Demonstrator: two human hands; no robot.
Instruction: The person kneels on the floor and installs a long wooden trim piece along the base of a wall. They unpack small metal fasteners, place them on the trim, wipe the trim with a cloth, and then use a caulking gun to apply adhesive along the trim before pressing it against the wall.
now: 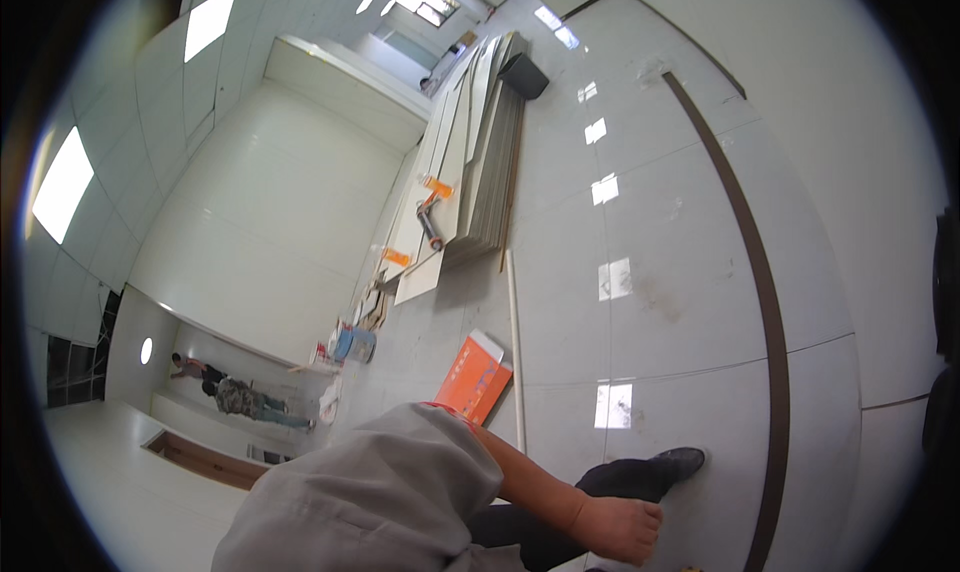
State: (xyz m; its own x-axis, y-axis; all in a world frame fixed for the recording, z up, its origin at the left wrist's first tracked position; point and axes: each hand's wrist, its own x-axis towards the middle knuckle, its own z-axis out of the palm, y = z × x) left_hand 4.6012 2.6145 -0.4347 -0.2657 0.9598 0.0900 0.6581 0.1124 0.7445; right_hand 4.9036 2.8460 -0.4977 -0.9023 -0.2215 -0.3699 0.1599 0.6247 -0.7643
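My left arm, in a grey sleeve, crosses the bottom of the view. My left hand has its fingers curled; anything inside them is hidden. It hangs beside my dark-trousered leg and black shoe, over grey glossy floor tiles. Behind the sleeve lies an orange flat box, next to a long white strip. My right hand is not in view.
Stacked boards carry a caulking gun and orange containers. Beyond stand a dark bin and blue buckets. A long brown strip runs along the right. Two other people are in the recess at left.
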